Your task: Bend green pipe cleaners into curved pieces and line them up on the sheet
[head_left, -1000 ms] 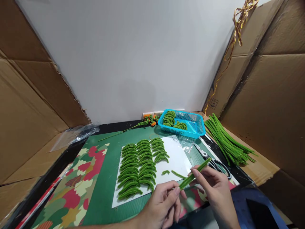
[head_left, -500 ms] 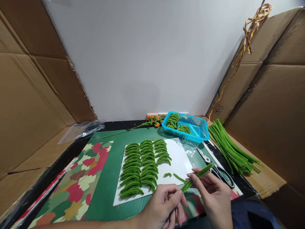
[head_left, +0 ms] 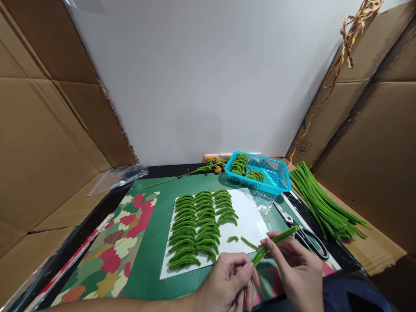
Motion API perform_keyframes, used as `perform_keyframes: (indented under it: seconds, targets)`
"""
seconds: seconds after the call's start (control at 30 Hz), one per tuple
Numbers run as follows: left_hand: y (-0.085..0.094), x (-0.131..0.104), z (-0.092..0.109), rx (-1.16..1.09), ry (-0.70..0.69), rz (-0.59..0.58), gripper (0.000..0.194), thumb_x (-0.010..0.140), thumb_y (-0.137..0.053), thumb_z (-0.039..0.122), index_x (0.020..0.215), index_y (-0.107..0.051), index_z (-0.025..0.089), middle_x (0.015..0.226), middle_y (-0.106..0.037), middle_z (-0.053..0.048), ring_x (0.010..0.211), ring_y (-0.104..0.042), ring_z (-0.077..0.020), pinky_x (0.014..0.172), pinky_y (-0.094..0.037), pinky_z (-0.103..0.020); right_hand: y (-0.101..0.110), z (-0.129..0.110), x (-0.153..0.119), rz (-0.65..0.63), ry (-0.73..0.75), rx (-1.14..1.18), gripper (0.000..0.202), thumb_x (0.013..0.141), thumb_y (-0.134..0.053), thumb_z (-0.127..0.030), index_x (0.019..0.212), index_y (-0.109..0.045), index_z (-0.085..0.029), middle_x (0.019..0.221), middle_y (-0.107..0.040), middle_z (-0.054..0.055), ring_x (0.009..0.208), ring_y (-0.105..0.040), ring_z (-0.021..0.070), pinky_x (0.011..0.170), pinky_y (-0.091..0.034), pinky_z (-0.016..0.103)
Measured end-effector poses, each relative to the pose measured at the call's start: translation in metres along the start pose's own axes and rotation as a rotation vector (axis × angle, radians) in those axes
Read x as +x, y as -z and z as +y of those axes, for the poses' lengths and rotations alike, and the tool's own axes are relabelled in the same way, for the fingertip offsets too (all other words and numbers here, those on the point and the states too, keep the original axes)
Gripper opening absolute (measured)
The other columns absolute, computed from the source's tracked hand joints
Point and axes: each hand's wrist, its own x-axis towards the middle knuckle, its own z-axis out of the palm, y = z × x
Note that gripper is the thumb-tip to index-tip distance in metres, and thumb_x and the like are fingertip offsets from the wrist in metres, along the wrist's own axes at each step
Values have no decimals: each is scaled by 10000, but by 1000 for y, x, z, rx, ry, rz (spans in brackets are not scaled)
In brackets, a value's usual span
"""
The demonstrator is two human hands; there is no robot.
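A folded green pipe cleaner (head_left: 276, 242) stretches between my hands at the front right. My left hand (head_left: 232, 277) pinches its lower end, fingers closed. Higher up, my right hand (head_left: 294, 264) holds the same piece between thumb and fingers. Just beyond the hands, a short curled green piece (head_left: 232, 238) and a straight green piece (head_left: 248, 242) lie on a white sheet (head_left: 248, 216). Bent green pipe-cleaner pieces (head_left: 183, 229) lie on that sheet in three columns. Scissors (head_left: 305, 236) rest behind my right hand, partly covered by it.
A blue basket (head_left: 276, 173) at the back holds more bent green pieces. Loose green pipe cleaners (head_left: 325, 203) lie in a bundle at right. Orange flowers on a green stem (head_left: 214, 164) lie behind. Cardboard walls (head_left: 42, 117) stand at both sides; a plastic bag (head_left: 117, 177) lies left.
The view has shifted slightly, so the scene sits a little farther right. Both hands keep their hold on the pipe cleaner, which looks slightly flatter in its tilt.
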Motion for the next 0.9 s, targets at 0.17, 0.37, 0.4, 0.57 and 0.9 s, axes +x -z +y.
perform_keyframes:
  seconds: [0.17,0.37,0.4,0.57,0.9]
  targets:
    - [1,0,-1,-17,-1,-14,677,908,-628,848,948,-594,173,616,-630,30,341,-426,-47,324,-243,-146,3,-3,1,-25,17,4,353,806,-929,-507,885,-846,-173,734,-816,79,618,-768,240,623,-654,303]
    - [2,3,-8,-76,-37,-8,604,969,-618,782,1066,-547,190,663,-663,32,325,-445,-34,302,-245,-114,2,-16,-2,-91,-47,31,368,813,-910,-552,832,-827,-194,645,-776,49,544,-736,227,578,-628,304]
    - [2,4,-9,-98,-51,-14,588,977,-632,760,1111,-542,194,657,-661,41,320,-452,-37,299,-251,-110,2,-17,-2,-91,-44,26,374,808,-912,-560,823,-826,-196,652,-783,53,536,-735,228,569,-629,309]
    - [4,8,3,-290,-62,-5,510,980,-729,638,1182,-595,189,855,-735,-6,349,-595,-65,282,-344,-124,5,-20,-2,-76,42,-13,373,794,-923,-559,774,-826,-200,659,-785,59,548,-746,232,569,-641,310]
    - [0,-1,21,-313,-67,-81,512,1016,-736,533,1304,-698,111,1267,-758,-214,489,-766,-148,326,-506,-146,7,-20,-4,-169,79,-56,282,837,-903,-453,711,-844,-208,630,-762,53,561,-723,208,511,-566,248]
